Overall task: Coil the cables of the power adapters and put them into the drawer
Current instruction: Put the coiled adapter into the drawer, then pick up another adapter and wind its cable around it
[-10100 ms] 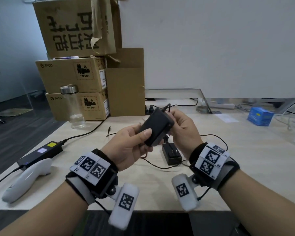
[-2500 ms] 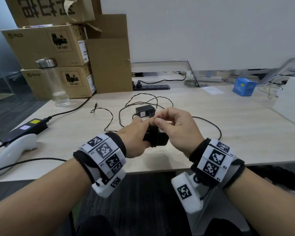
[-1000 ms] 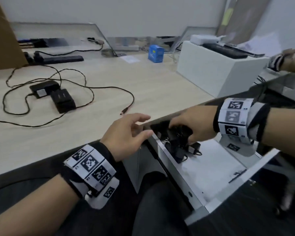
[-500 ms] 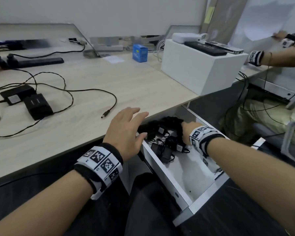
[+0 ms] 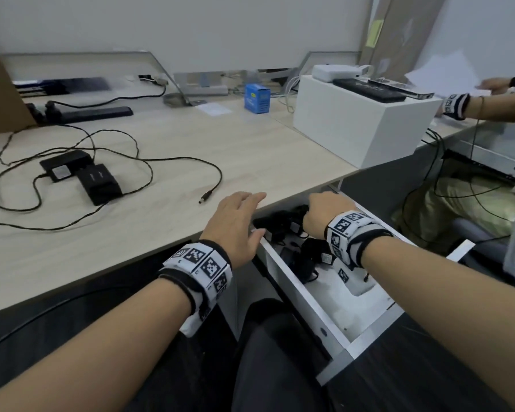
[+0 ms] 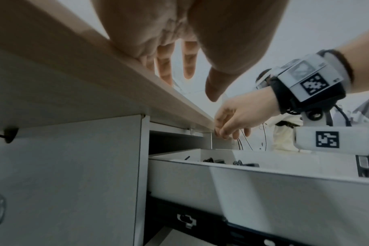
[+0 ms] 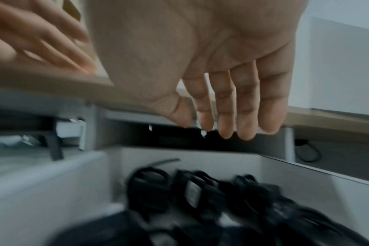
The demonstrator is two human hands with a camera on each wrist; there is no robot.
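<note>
Wood desk [image 5: 167, 221], white drawer [image 5: 333, 319] open.

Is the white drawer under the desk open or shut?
Open: the white drawer is pulled out from under the wooden desk, with black power adapters visible inside.

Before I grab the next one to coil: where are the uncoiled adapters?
In the head view, two black adapters lie touching on the desk, at its left, cables sprawled around them, well left of the open drawer.
</note>
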